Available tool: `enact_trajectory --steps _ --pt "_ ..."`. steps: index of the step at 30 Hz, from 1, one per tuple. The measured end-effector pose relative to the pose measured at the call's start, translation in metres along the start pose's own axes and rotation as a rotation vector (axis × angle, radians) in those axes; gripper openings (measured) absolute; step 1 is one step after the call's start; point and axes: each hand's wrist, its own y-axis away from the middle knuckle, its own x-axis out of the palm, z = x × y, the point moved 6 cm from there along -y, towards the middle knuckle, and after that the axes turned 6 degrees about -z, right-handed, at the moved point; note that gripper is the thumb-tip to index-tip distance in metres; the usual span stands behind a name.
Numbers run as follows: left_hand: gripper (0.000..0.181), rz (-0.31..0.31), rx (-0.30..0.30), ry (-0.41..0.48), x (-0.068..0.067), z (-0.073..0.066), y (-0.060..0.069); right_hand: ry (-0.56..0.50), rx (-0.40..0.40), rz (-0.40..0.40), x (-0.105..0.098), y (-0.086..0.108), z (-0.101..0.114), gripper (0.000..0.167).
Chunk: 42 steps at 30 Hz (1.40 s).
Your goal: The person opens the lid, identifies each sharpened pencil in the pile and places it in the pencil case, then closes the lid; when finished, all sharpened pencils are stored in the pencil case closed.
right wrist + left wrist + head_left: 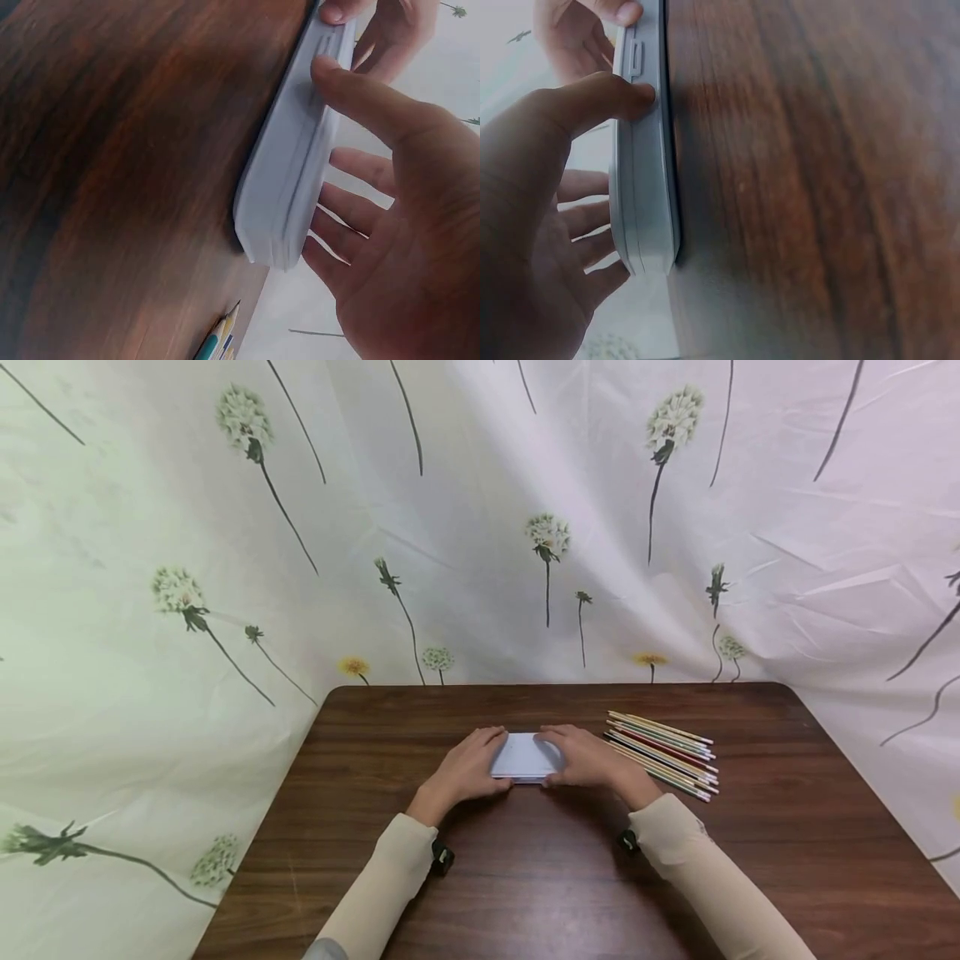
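A flat, pale plastic case (527, 753), lid closed, lies on the table between both hands. My left hand (468, 767) holds its left side, thumb on the near edge and fingers reaching over the lid. On the other side my right hand (588, 760) grips it the same way. The left wrist view shows a small latch on the front wall of the case (646, 195), with the left thumb (634, 101) pressed beside it. In the right wrist view the right thumb (330, 71) touches that same front wall. The far fingertips are partly hidden.
Several pencils (663, 756) lie side by side on the brown wooden table (517, 877), right of the case and close to the right hand. Behind the table's far edge hangs a white cloth (480, 568) printed with dandelions.
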Motion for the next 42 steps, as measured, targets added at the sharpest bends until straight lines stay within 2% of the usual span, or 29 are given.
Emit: enact_trajectory --steps 12,25,33,42 --pt "0.09 0.038 -0.025 -0.052 0.002 -0.005 -0.004 0.061 -0.04 -0.046 0.002 0.002 0.003 0.073" --pt "0.09 0.031 0.003 -0.142 0.003 -0.008 -0.007 0.147 -0.13 -0.075 0.0 -0.002 0.005 0.07" --pt "0.09 0.042 0.008 -0.152 0.003 -0.01 -0.007 0.15 -0.174 -0.095 -0.004 -0.004 0.005 0.065" --pt "0.089 0.042 0.002 -0.117 0.001 -0.01 -0.007 0.109 -0.148 -0.086 -0.009 -0.005 0.001 0.061"
